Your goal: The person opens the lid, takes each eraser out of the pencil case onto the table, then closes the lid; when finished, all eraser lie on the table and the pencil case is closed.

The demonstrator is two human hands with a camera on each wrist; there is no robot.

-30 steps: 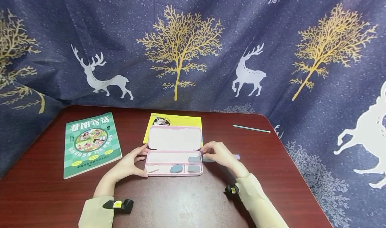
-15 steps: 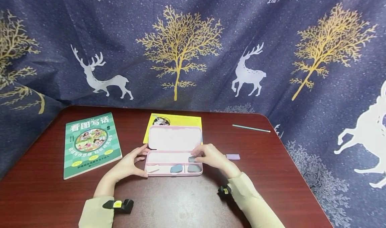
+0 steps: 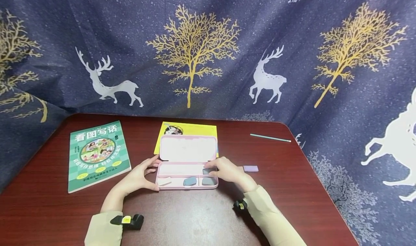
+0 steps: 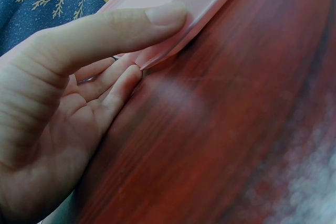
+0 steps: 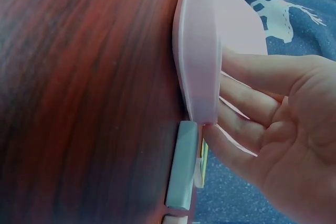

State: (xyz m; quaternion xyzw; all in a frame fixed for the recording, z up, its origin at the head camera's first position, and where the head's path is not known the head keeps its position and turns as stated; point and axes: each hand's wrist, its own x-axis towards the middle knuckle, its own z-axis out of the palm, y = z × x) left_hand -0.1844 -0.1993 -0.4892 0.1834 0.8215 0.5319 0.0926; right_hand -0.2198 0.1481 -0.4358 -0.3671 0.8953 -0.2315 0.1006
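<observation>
Pink-and-white, plastic-looking hinged case point(image 3: 180, 169) lies open, lower centre of head frame. Left hand point(image 3: 138, 177) grips its left end, thumb in front, fingers behind. Right hand point(image 3: 229, 171) reaches in, fingertips about grey-blue rectangular rubber eraser point(image 3: 206, 171) in upper long compartment; pinch unclear, cannot tell. Advice: brace case firmly, move eraser vertically, clear right rim. Likely snag: teal block-shaped rubber eraser point(image 5: 182, 166), lower centre of right-wrist frame. Open room: reddish-brown wood-look table point(image 3: 182, 217), bottom centre.
</observation>
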